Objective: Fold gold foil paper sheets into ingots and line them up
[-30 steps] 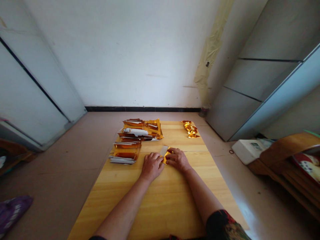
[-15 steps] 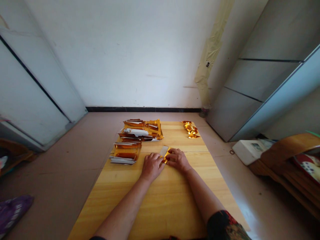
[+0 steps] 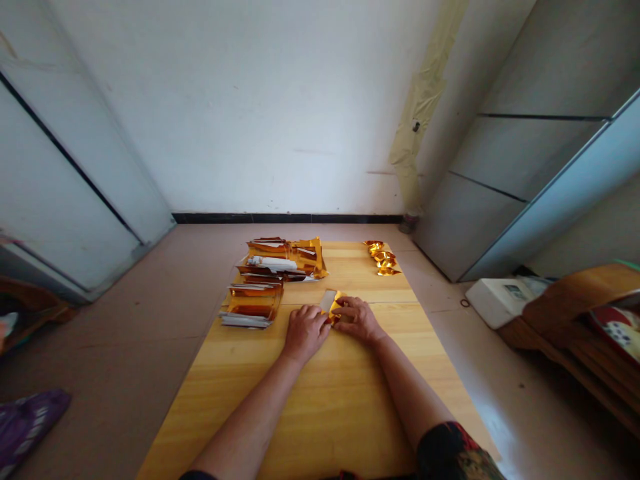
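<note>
Forearms (image 3: 257, 410) stretch forward and slant inward over the wooden surface (image 3: 310, 407), bringing my two hands close together. My left grip (image 3: 306, 331) is palm down, its back facing up, fingers bunched and bent toward the right. My right grip (image 3: 360, 319) mirrors it from the other side, palm down, fingers arched and pointing left, with a small gap showing between the fingers and the thumb.

Between the two lies a small gold-and-white sheet (image 3: 328, 300). Its pale part juts out just beyond my fingertips, and its shiny gold part runs under my right fingers. My left grip is narrow, holding the sheet by its near left edge. My right grip touches the gold part, though I cannot tell whether finger and thumb pinch it.

Beyond my left grip and further left sits a near stack of gold-and-white sheets (image 3: 253, 303), and behind that a far stack (image 3: 285, 257) with its edges fanned out. Well beyond my right grip, a short row of folded gold pieces (image 3: 383, 257) rests near the surface's far right corner. A dark patterned sleeve (image 3: 457, 450) covers my right arm above the forearm.
</note>
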Available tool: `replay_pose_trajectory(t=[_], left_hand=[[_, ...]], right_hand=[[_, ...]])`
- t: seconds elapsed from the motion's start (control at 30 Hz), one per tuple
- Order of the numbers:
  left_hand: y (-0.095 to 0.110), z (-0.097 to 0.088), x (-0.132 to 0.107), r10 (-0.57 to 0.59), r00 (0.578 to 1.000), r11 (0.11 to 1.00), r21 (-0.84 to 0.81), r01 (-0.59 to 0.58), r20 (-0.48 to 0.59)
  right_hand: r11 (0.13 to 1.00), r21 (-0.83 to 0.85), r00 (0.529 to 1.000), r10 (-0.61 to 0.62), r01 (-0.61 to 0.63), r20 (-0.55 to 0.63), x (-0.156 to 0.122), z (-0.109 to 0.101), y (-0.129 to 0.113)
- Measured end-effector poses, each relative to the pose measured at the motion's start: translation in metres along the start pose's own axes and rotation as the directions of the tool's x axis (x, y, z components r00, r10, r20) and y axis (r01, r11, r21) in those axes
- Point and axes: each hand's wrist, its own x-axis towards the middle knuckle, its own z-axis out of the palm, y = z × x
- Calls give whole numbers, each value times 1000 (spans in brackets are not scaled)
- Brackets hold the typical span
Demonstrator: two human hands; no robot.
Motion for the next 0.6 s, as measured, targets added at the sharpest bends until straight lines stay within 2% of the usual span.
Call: replay_pose_trajectory(t=[0.27,0.4,0.6], left_hand=[[0,1,0,-3,1000,1000,-13,3,5],[-1,-2,-3,3,1000,1000,-30,-3,13],[-3,-4,-8,22,1000,998,-66,-20,19]], right_hand=[[999,-33,1000,-1,0,-29,-4,2,-8],[998,-69,1000,-10,10,1,-1,1,-14],[1000,27,1000,0,-1,15,4,0,-11]])
